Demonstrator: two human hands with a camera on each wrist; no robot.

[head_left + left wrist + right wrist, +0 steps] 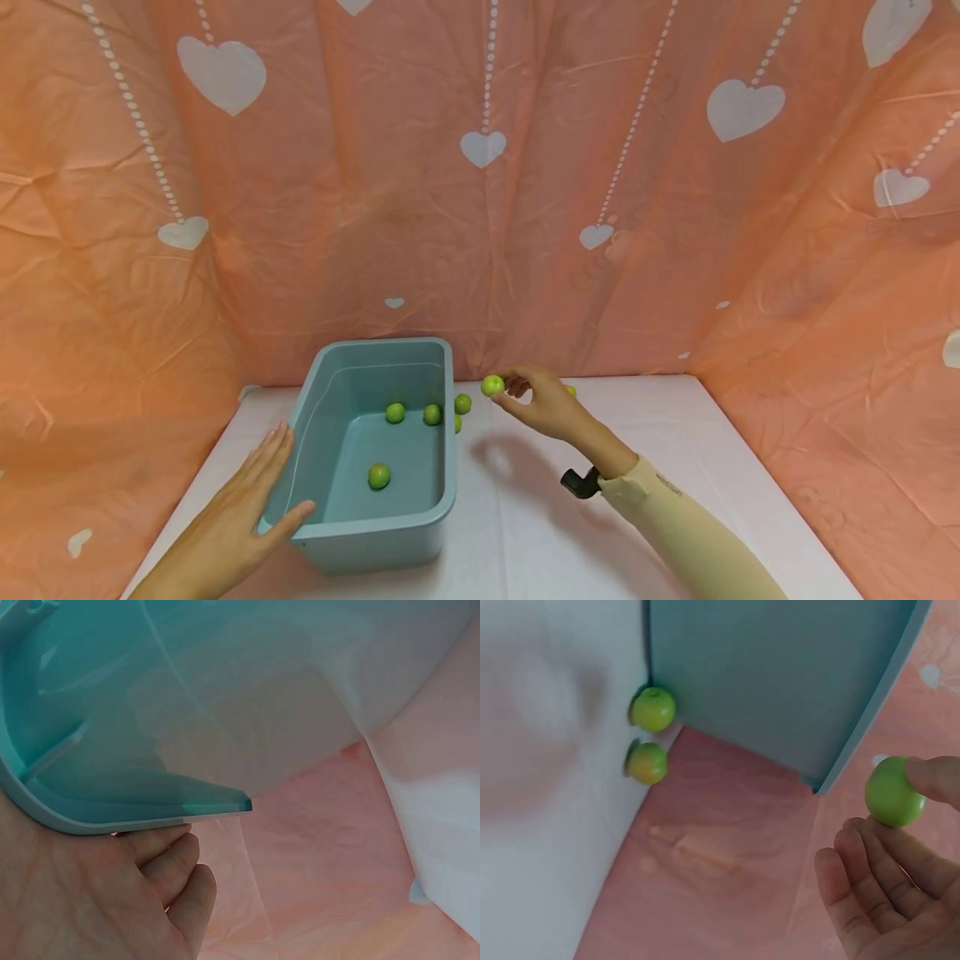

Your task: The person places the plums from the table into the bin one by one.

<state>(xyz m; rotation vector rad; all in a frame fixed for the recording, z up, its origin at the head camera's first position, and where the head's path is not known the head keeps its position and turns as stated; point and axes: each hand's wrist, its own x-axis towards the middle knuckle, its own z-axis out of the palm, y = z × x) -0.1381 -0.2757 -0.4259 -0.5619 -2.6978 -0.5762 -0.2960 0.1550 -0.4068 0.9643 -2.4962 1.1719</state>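
Observation:
My right hand pinches a small green apple between thumb and fingers, up above the table to the right of the tub. In the right wrist view that apple sits between the thumb and index finger, the other fingers loosely bent. My left hand lies at the near left corner of a blue-grey plastic tub, its fingers stretched along the rim and its thumb apart. The left wrist view shows the palm against the rim; the thumb is hidden there. Three green apples lie inside the tub.
Two more apples lie on the white table against the tub's right side, one partly hidden by the rim. Another apple peeks out behind the right wrist. An orange curtain with white hearts encloses the back and sides.

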